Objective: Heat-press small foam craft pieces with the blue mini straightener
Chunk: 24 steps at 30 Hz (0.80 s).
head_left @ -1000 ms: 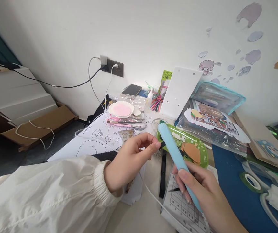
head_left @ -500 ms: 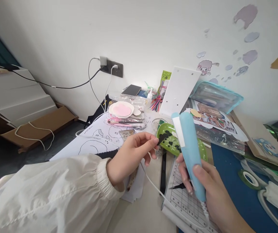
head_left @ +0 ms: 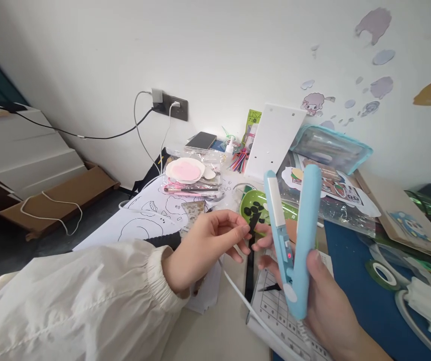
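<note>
My left hand (head_left: 215,240) pinches a small dark strip (head_left: 253,220) between thumb and fingertips, over the near edge of a green tray (head_left: 290,209). Several black pieces (head_left: 255,208) lie in that tray. My right hand (head_left: 324,291) holds a light-blue mini flat iron (head_left: 305,240) upright. Its two arms are spread apart in a V, and a red light glows near the hinge. The fingertips of my right hand reach close to the strip; whether they touch it I cannot tell. Black tweezers (head_left: 271,288) lie beneath on a white gridded board (head_left: 275,311).
Paper with line drawings (head_left: 142,228) and a plastic bag with pink shapes (head_left: 185,170) are at the left. A white panel (head_left: 275,140) leans on the wall. Green tape (head_left: 383,275) sits on the blue mat (head_left: 345,250). A white cable (head_left: 238,291) crosses the table.
The flat iron's arms have opened apart, and it stands more upright. Fingers of my right hand have moved left toward the strip. My left hand still pinches the strip.
</note>
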Each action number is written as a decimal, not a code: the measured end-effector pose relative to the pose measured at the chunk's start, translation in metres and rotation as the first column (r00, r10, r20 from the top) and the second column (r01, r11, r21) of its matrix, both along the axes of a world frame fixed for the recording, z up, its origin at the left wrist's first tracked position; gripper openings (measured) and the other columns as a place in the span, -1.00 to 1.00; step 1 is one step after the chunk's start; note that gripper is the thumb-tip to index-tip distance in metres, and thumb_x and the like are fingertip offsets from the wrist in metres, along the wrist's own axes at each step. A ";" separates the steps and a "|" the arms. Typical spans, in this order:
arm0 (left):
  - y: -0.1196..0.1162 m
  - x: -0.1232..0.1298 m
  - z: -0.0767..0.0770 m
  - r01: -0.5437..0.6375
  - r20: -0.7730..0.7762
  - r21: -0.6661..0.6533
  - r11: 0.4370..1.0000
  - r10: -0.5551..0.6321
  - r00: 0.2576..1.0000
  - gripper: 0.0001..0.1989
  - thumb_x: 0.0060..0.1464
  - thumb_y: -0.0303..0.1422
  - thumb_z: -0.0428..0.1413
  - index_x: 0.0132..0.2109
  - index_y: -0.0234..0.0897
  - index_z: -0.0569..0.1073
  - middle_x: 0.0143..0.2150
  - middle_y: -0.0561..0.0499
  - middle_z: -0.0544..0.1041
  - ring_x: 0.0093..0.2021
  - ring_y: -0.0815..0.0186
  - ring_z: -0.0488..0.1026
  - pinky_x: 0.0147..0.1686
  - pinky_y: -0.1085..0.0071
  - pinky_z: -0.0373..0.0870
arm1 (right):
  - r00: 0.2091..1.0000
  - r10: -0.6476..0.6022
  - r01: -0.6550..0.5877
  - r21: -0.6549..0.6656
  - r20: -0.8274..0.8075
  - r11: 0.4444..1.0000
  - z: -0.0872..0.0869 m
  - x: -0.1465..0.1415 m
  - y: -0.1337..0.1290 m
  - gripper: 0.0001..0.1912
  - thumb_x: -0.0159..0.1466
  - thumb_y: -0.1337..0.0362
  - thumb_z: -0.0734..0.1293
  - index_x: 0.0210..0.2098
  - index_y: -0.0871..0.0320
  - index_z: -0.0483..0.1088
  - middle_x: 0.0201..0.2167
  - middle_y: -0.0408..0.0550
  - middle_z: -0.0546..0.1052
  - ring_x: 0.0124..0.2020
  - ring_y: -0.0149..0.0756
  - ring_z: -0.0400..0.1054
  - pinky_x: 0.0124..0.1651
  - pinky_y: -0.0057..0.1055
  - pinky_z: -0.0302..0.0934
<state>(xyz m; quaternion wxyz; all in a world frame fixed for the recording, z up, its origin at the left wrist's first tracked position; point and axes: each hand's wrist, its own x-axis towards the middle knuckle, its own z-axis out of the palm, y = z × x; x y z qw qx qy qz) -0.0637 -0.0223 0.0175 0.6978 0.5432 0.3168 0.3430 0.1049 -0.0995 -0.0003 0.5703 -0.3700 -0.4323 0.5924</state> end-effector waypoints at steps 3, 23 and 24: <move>0.000 0.001 -0.005 0.006 -0.040 0.060 0.998 -0.004 0.999 -0.80 0.07 -0.26 0.14 -0.35 -0.33 0.39 -0.54 0.11 0.41 -0.56 0.50 0.34 -0.56 0.60 0.37 | 1.000 0.001 -0.003 -0.048 -0.027 0.999 -0.004 0.001 -0.001 -0.66 0.27 0.00 0.20 -0.02 -0.13 0.41 -0.05 -0.09 0.46 -0.08 -0.23 0.32 -0.06 -0.31 0.26; 0.002 -0.002 0.000 -0.078 -0.141 0.341 0.937 0.133 0.981 -0.81 0.11 -0.25 0.09 -0.33 -0.30 0.42 -0.40 0.07 0.41 -0.46 0.49 0.25 -0.51 0.57 0.19 | 0.992 0.026 -0.008 -0.140 0.124 0.990 -0.011 0.008 -0.003 -0.51 0.23 -0.11 0.19 -0.06 0.04 0.47 -0.35 -0.06 0.43 -0.27 -0.27 0.25 -0.17 -0.41 0.16; 0.003 -0.002 -0.001 -0.079 -0.138 0.336 0.939 0.133 0.981 -0.81 0.11 -0.25 0.09 -0.35 -0.30 0.41 -0.42 0.08 0.40 -0.47 0.49 0.24 -0.52 0.56 0.18 | 0.991 0.026 -0.007 -0.140 0.131 0.990 -0.010 0.008 -0.003 -0.51 0.23 -0.12 0.18 -0.07 0.04 0.47 -0.34 -0.05 0.43 -0.27 -0.27 0.24 -0.16 -0.40 0.15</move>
